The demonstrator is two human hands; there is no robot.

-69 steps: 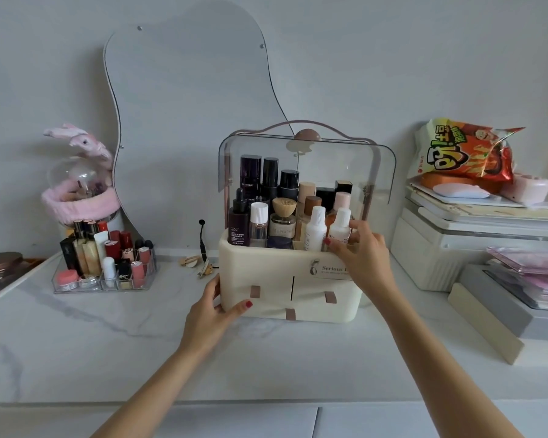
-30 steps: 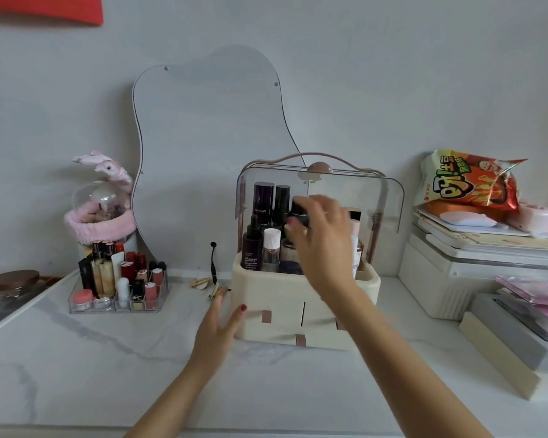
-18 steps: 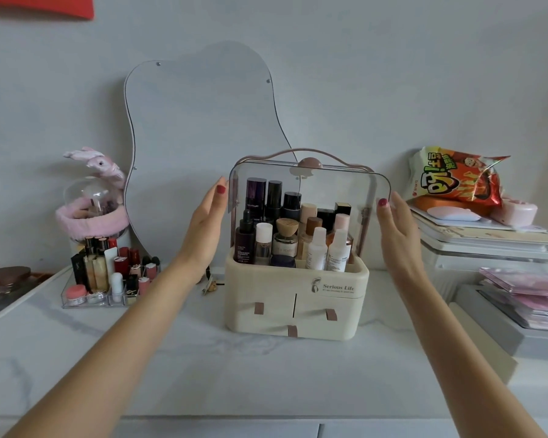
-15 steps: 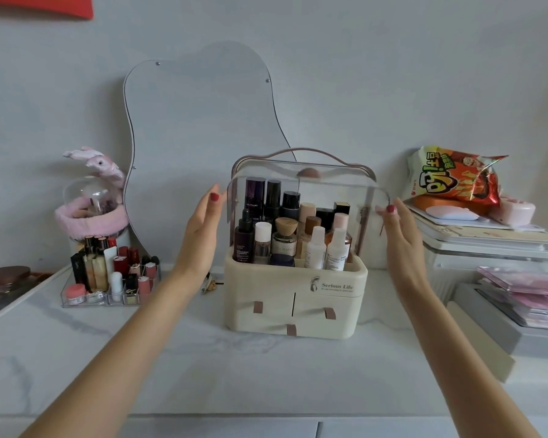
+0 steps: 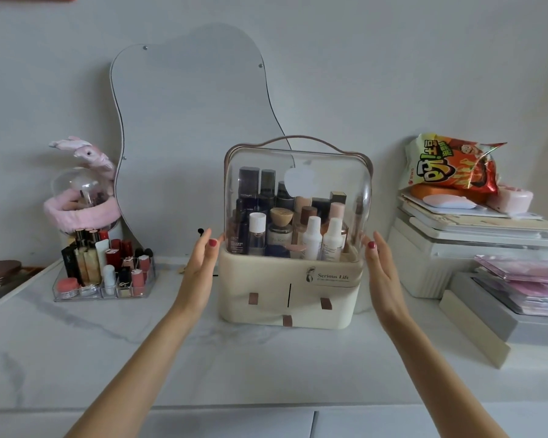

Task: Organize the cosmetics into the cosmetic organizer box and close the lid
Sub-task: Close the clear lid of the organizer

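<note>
The cream cosmetic organizer box point(image 5: 266, 298) stands in the middle of the marble counter. Its clear domed lid point(image 5: 355, 184) is swung down over the front, covering several bottles and tubes point(image 5: 312, 238) standing inside. A pink carry handle point(image 5: 298, 142) arches over the top. My left hand point(image 5: 201, 263) is at the box's left side with straight fingers, fingertips at the lid's lower left corner. My right hand point(image 5: 382, 267) mirrors it at the lower right corner, fingers straight. Neither hand grips anything.
A clear tray of lipsticks and small bottles point(image 5: 105, 273) sits at the left, with a pink plush dome point(image 5: 79, 197) behind it and a wavy mirror point(image 5: 190, 128) against the wall. At the right are stacked white boxes point(image 5: 450, 257), a snack bag point(image 5: 450, 165) and pink packets point(image 5: 529, 276).
The clear lid came down from its raised position to cover the front of the box. Both hands followed it down, from its upper side edges to its lower corners.
</note>
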